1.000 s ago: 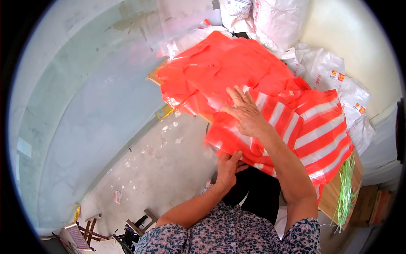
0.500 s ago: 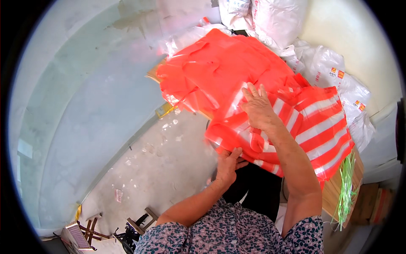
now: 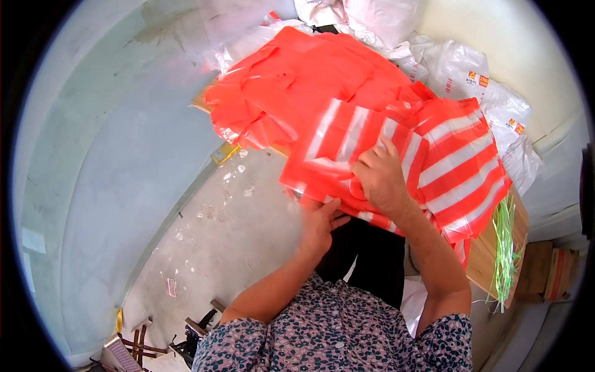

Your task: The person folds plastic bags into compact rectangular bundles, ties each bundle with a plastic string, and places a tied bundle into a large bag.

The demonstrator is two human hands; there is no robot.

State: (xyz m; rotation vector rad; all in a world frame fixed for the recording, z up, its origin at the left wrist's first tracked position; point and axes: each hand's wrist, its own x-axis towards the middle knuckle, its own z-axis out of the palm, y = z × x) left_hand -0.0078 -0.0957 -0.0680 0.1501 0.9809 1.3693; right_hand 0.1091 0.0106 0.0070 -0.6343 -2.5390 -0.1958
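Observation:
Red-and-white striped plastic bags [image 3: 455,164] lie in a loose stack at the right part of the table. My right hand [image 3: 379,177] is on top of a folded striped bag [image 3: 347,133], its fingers curled and pinching the film. At the near edge of that same bag, my left hand [image 3: 319,228] grips the film between thumb and fingers, with the fingertips partly hidden. Beyond both hands spreads a large heap of plain red plastic sheeting [image 3: 310,74], crumpled along its left side.
A wooden tabletop [image 3: 483,266] shows at the right, with a bundle of green plastic strips [image 3: 505,254] hanging over its edge. White sacks [image 3: 458,65] crowd the back. Cardboard boxes [image 3: 538,273] stand at lower right, a wooden stool [image 3: 139,341] at lower left.
My right hand has gone from lying spread on the film to pinching it. The striped bag's far part now lies flatter and farther over the red heap. The view has shifted slightly.

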